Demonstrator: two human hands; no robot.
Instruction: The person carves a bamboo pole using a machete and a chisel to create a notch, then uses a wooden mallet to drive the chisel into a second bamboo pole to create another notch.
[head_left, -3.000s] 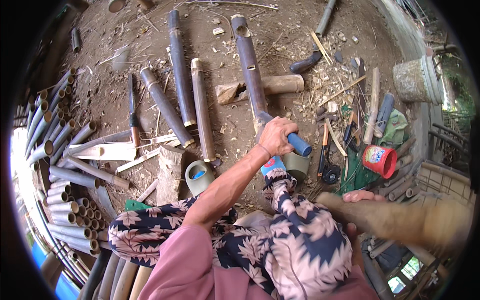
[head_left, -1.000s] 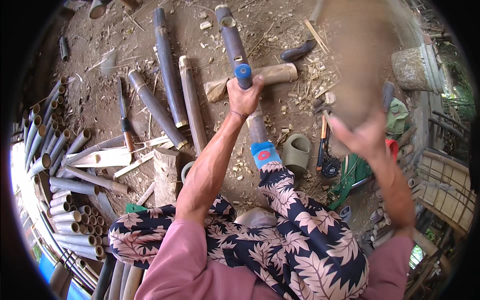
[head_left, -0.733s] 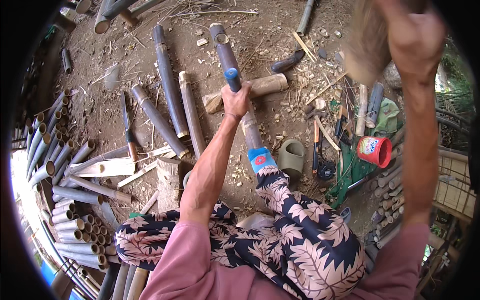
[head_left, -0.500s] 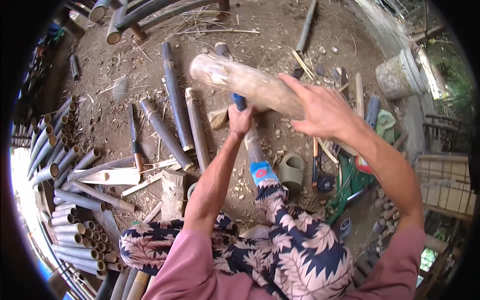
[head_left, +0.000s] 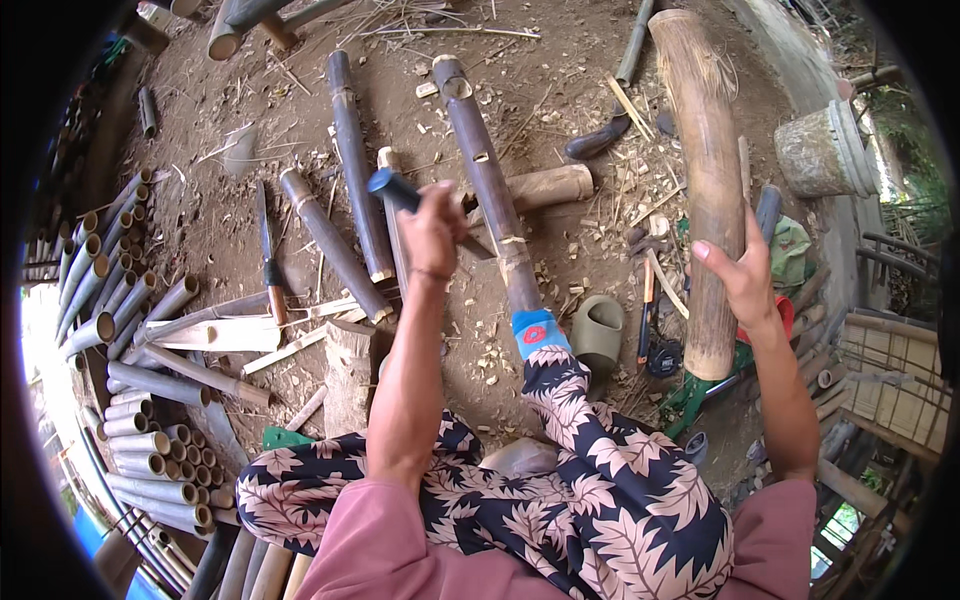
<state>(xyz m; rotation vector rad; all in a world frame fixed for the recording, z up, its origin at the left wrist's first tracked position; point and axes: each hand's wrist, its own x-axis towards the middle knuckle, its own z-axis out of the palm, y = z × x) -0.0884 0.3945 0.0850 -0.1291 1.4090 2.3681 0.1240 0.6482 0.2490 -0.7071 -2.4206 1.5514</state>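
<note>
My left hand [head_left: 432, 230] is closed around a chisel with a blue handle [head_left: 392, 187], held tilted left of a dark bamboo pole [head_left: 480, 160]. Its dark blade points toward the pole; whether it touches is unclear. Two cut openings show in the pole, one near its far end and one midway. Under my blue-socked foot [head_left: 537, 335] lies the pole's near end, while a shorter bamboo piece [head_left: 545, 193] crosses beneath it. Off to the right, my right hand [head_left: 750, 275] grips a thick wooden club [head_left: 702, 160], its wide end pointing away from me.
Several cut bamboo lengths [head_left: 355, 180] lie left of the pole, beside a long knife [head_left: 266, 250]. Stacked bamboo [head_left: 155, 485] fills the left side. A clog [head_left: 598, 335], a tape measure [head_left: 664, 356] and a dirty bucket [head_left: 815, 155] are on the right. Wood chips litter the soil.
The club has swung right, away from above the pole, and turned lengthwise. My left hand has shifted left, tilting the chisel away from upright. The pole's openings are now uncovered.
</note>
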